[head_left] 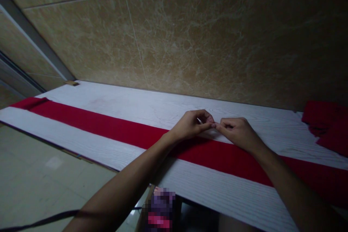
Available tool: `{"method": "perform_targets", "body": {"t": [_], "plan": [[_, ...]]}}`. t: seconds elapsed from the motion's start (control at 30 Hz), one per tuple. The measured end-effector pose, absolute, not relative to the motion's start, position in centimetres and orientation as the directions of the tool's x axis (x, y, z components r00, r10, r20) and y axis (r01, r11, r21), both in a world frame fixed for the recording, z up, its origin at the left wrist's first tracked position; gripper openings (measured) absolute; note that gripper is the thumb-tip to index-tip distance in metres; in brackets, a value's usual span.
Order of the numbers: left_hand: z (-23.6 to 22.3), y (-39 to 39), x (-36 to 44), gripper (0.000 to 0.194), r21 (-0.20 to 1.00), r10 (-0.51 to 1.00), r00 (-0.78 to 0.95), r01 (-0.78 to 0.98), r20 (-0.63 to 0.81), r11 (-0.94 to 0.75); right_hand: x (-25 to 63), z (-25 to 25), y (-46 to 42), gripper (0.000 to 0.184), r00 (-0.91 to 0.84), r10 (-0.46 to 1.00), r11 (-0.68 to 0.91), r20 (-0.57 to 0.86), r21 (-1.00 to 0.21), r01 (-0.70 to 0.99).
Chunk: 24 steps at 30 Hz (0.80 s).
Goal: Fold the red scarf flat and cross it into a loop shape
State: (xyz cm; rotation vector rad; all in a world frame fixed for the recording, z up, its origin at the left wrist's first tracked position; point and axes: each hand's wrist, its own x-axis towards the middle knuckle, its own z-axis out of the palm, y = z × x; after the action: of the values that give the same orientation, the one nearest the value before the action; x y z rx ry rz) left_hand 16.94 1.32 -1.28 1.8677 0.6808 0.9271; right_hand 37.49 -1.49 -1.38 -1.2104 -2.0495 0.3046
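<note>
Head view: I have both hands near the far edge of a long red cloth strip (108,126), which runs lengthwise across the white wood-grained counter (152,108). My left hand (190,124) has its grip closed, thumb and fingers brought together in a pinch. My right hand (238,130) meets it from the other side, its fingers curled in and its thumb reaching to the left fingertips, so that grip reads closed too. Whether something thin sits between the fingertips is too small for me to tell. Both my forearms cross over the strip, and I see it run on past them to the right edge of the view. At its far left end the cloth shows a raised fold.

Over on the right, more red cloth (328,125) lies bunched on the counter, near the marbled wall (187,43). A small wooden piece (71,83) rests at the back left corner. Below the counter I can see the tiled floor (40,174) and a dark strap (51,218) beside my left forearm.
</note>
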Motion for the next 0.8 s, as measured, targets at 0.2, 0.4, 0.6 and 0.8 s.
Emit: {"method": "perform_targets", "body": {"t": [0.2,0.4,0.6,0.8], "plan": [[-1.23,1.28,16.97,0.019,0.897,0.760,0.568,0.081,0.317,-0.435,37.62,-1.56,-1.35,0.056,-0.292,0.837,0.525,0.463,-0.529,0.667],[-1.30,1.28,16.95,0.020,0.900,0.755,0.571,0.062,0.323,-0.432,37.59,-1.50,-1.38,0.056,-0.291,0.840,0.521,0.459,-0.531,0.668],[-1.49,1.40,16.98,0.020,0.898,0.761,0.573,0.094,0.304,-0.430,37.83,-1.77,-1.23,0.054,-0.300,0.835,0.529,0.462,-0.521,0.670],[-2.09,1.48,16.88,0.025,0.844,0.743,0.580,0.167,0.334,-0.510,37.97,-2.26,-1.05,0.050,-0.286,0.828,0.530,0.482,-0.507,0.680]]}}
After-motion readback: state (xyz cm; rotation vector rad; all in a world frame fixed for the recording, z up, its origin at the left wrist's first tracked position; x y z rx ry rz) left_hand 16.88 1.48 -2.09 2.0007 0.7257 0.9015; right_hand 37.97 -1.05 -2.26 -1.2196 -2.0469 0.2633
